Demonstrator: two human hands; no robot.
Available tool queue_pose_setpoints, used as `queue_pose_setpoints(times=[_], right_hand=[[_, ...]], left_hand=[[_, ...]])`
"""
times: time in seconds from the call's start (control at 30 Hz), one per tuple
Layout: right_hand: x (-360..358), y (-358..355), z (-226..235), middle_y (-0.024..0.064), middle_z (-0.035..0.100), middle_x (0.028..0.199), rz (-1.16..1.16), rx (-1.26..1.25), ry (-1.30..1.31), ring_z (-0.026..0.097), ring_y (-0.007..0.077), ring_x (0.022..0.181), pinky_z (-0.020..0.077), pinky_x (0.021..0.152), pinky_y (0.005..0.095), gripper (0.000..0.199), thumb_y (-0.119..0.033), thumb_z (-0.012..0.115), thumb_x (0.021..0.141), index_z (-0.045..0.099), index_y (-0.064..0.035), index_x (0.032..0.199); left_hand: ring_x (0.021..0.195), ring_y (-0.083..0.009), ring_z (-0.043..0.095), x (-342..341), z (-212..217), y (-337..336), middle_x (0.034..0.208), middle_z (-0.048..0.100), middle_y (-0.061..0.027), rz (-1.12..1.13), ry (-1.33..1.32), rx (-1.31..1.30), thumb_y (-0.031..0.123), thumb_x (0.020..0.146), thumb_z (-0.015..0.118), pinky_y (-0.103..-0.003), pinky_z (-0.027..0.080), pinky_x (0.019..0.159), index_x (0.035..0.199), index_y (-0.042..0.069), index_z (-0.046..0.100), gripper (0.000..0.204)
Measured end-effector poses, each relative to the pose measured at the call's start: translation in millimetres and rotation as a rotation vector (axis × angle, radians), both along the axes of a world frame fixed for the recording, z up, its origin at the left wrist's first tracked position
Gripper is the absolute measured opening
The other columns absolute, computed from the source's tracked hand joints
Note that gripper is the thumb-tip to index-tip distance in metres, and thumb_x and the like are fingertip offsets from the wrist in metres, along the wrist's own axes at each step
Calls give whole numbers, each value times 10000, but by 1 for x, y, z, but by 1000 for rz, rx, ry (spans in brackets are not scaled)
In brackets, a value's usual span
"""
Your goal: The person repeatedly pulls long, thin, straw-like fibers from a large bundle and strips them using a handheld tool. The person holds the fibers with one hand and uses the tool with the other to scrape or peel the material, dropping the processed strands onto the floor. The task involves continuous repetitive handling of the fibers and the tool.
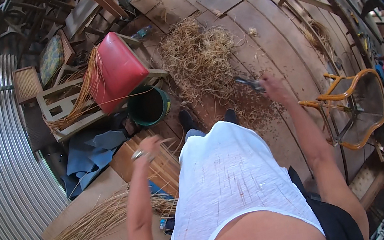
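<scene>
Apparently two hands are closed: left [150,147] pinching one pale strip [167,140], right [273,88] one tool [249,83].

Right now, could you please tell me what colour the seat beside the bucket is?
The seat is red, seen best in the head view.

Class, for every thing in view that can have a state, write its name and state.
Right hand: closed around a dark tool
Left hand: blurred, grip unclear
Green bucket: upright, uncovered
Fibre strips: tangled, heaped
Cane bundle: lying flat, gathered
Blue-grey sheet: rumpled
White tank top: worn, brown-streaked
</scene>
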State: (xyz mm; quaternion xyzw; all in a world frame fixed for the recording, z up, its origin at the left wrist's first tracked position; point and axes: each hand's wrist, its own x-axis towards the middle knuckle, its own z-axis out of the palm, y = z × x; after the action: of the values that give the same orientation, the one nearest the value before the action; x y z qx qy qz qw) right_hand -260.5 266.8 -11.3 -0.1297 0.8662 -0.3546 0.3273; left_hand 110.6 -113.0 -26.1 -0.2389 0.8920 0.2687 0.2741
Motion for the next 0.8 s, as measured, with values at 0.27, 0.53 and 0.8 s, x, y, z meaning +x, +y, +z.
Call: queue_pose_setpoints(times=[0.27,0.53,0.8], right_hand=[[39,-48,27,102,602,752,168,-246,-118,570,146,592,470,505,324,246,-241,631,918,513,-28,953],[40,-15,37,87,613,793,105,-146,-175,553,123,653,454,548,314,202,-197,589,949,479,-27,961],[31,-5,42,-3,509,737,119,-247,-315,432,67,529,396,489,249,144,-220,531,989,472,-89,981]], left_hand=[[768,-349,638,-227,26,141,814,668,-173,-360,322,332,230,869,598,-436,499,686,949,60,678,205],[782,-346,641,-244,30,132,837,672,-178,-415,230,328,214,867,599,-415,501,690,960,26,676,224],[779,-310,655,-249,46,118,852,681,-171,-483,222,360,227,866,647,-391,507,697,964,37,684,217]])
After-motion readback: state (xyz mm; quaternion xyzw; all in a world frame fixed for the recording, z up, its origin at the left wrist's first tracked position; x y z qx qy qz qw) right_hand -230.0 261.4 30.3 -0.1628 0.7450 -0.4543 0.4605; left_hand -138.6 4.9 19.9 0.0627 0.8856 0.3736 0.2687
